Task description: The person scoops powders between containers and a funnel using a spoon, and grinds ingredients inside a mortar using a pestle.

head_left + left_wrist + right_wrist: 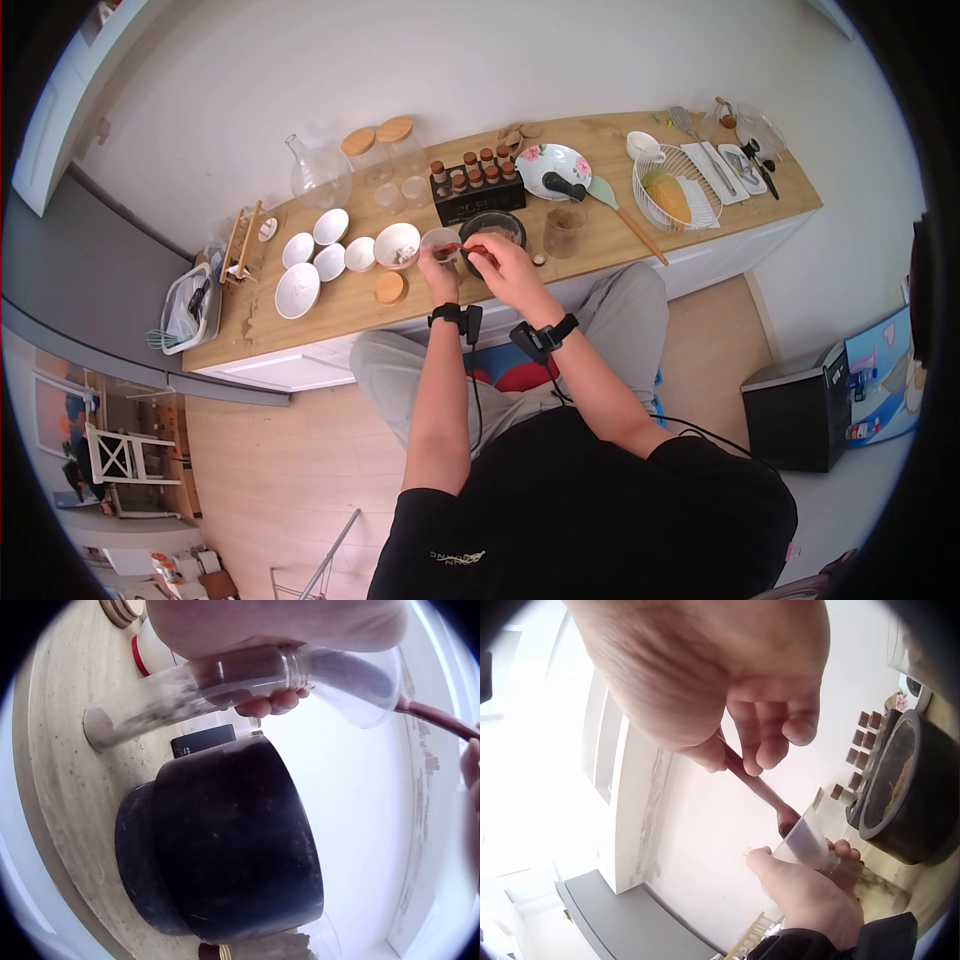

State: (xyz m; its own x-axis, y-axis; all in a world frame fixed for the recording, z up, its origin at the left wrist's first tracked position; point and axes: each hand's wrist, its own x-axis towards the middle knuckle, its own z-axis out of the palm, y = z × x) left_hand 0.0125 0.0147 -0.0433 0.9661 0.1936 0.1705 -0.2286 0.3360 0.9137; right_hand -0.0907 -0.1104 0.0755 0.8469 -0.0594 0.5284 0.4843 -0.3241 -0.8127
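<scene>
My left hand (442,282) grips a slim clear glass vial (161,701) near its neck, with some powder inside. A translucent plastic funnel (371,682) sits in the vial's mouth. In my right hand (510,272) is the handle of a small reddish-brown wooden spoon (759,789), pinched between thumb and fingers. The spoon's bowl is at the funnel's wide rim, partly inside it. Right beside the vial stands a black mortar (236,840); brown ground matter shows within it in the head view.
Behind the mortar is a black rack (480,207) of cork-topped vials. White bowls (298,291) and a round wooden lid (391,288) lie left. To the right are a jar of brown powder (565,230), a flowered plate (545,160) holding a pestle, a spatula (640,233) and a wire basket (712,205).
</scene>
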